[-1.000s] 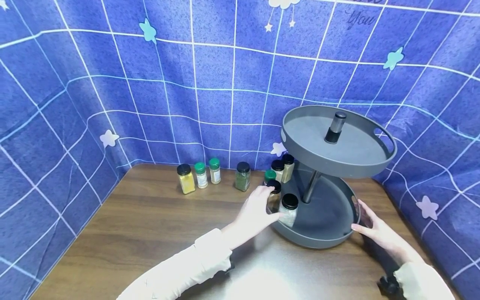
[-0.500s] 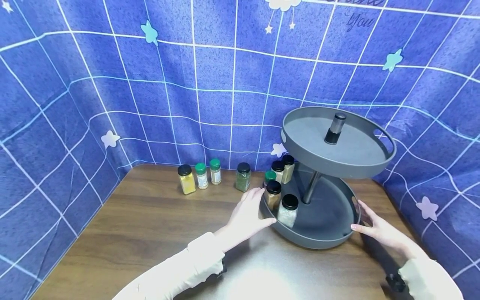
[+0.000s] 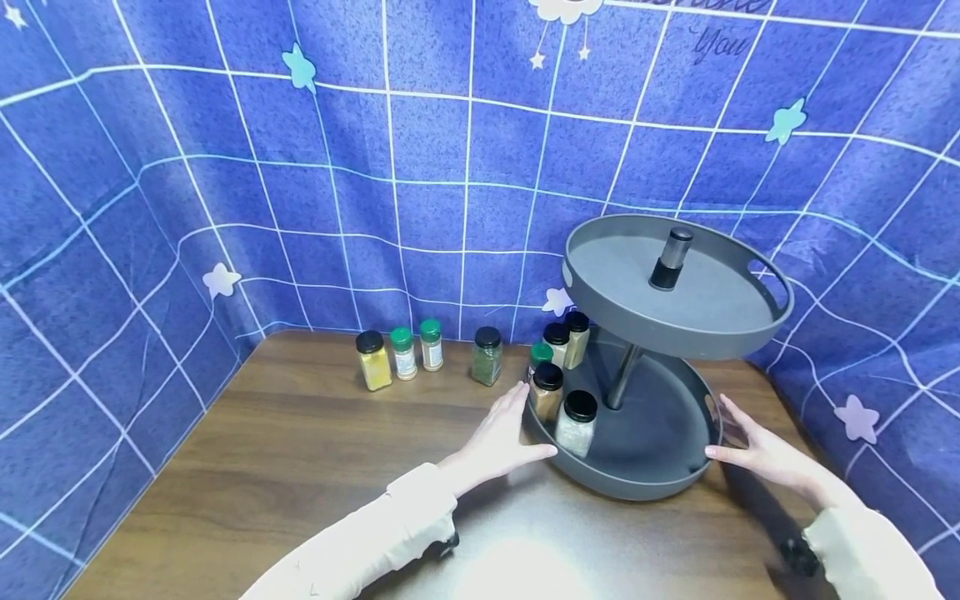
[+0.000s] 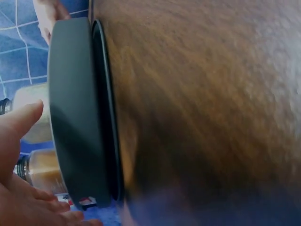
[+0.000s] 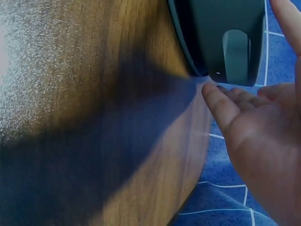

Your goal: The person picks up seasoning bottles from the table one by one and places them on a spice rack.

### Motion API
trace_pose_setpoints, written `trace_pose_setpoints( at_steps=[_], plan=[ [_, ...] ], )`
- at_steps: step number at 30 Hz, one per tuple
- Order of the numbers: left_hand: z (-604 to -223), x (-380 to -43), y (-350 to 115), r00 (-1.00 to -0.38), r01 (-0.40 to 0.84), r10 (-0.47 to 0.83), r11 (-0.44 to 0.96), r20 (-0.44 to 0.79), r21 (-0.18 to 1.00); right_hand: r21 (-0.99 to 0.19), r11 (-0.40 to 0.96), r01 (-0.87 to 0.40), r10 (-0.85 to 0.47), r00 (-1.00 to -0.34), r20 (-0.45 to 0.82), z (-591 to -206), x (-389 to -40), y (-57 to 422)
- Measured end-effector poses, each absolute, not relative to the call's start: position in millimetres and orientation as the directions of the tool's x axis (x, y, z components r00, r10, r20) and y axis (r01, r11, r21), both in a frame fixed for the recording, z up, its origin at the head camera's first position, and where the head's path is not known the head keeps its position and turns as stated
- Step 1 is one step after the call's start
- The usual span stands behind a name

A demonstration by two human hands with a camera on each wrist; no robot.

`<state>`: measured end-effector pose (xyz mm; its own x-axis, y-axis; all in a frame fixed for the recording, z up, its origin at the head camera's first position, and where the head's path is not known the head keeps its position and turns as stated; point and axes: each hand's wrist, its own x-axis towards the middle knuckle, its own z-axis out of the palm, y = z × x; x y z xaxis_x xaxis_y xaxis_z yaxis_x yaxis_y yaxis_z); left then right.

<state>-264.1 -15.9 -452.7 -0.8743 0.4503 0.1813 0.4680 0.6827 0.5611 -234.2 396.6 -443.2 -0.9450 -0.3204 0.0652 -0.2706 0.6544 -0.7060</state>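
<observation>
A dark grey two-tier turntable organizer stands at the right of the table, its lower tray (image 3: 660,437) joined to the upper tray (image 3: 622,262) by a post. My left hand (image 3: 495,437) is at the lower tray's left rim, fingers straight and thumb spread. Just inside that rim are a jar of white contents (image 3: 575,437) and a brown spice jar (image 3: 546,402), both black-lidded. Behind them stand a green-lidded jar (image 3: 541,354) and two black-lidded jars (image 3: 577,343). At the opposite rim, beside a handle cutout (image 5: 236,54), is my right hand (image 3: 768,458), its fingers extended.
Left of the organizer, toward the back edge of the wooden table (image 3: 300,458), stand a jar of green herbs (image 3: 487,358), a yellow spice jar (image 3: 375,367) and two green-lidded shakers (image 3: 405,360). A blue curtain (image 3: 420,208) hangs behind.
My left hand has come away from the brown and white jars and moved down to the tray's outer rim. The right hand has stayed by the right rim, its fingers slightly more spread.
</observation>
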Motion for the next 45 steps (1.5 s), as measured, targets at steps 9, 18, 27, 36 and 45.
trace_pose_setpoints(
  at_steps=[9,18,27,36,45],
  plan=[
    [-455.4,-263.5,-9.6,-0.897,0.420,0.413,0.683,0.158,0.597,-0.724,0.642,-0.253,-0.319,-0.946,0.047,-446.9,-237.0,396.8],
    [-459.0,-264.6,-4.1,-0.909,0.389,0.398,0.700,0.126,0.598,-0.726,0.648,-0.230,-0.303,-0.952,0.032,-447.9,-237.2,397.8],
    [-458.7,-263.0,-2.4,-0.911,0.382,0.395,0.689,0.122,0.616,-0.741,0.618,-0.265,-0.318,-0.945,0.073,-449.4,-237.1,395.6],
    [-460.9,-264.6,-3.5,-0.911,0.377,0.391,0.673,0.126,0.637,-0.726,0.633,-0.269,-0.319,-0.945,0.072,-447.0,-237.2,394.2],
    [-459.0,-270.6,-4.3,-0.904,0.381,0.409,0.643,0.123,0.664,-0.725,0.631,-0.275,-0.314,-0.946,0.086,-448.4,-237.0,395.0]
  ],
)
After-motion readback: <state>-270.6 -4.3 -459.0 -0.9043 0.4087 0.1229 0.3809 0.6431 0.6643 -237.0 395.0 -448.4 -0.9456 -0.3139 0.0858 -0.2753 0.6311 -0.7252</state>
